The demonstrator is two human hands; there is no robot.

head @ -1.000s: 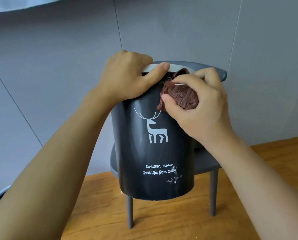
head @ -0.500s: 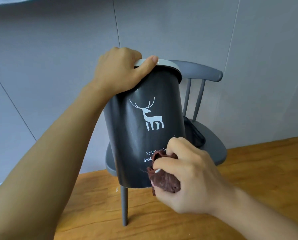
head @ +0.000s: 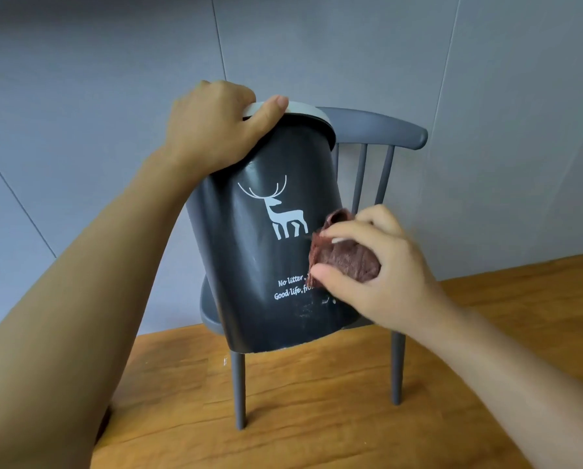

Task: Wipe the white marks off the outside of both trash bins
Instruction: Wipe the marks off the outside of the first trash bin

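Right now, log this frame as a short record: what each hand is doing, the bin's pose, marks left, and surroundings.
left hand: grips the bin's white rim
right hand: presses a brown cloth to the bin's side
bin: dark, deer print, tilted
marks: white smears remain under the lettering
chair: grey, behind the bin
floor: wood

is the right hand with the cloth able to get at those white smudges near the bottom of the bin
Probably yes. The right hand presses the cloth on the bin just above the white smudges. Nothing covers them, and the left hand grips the rim.
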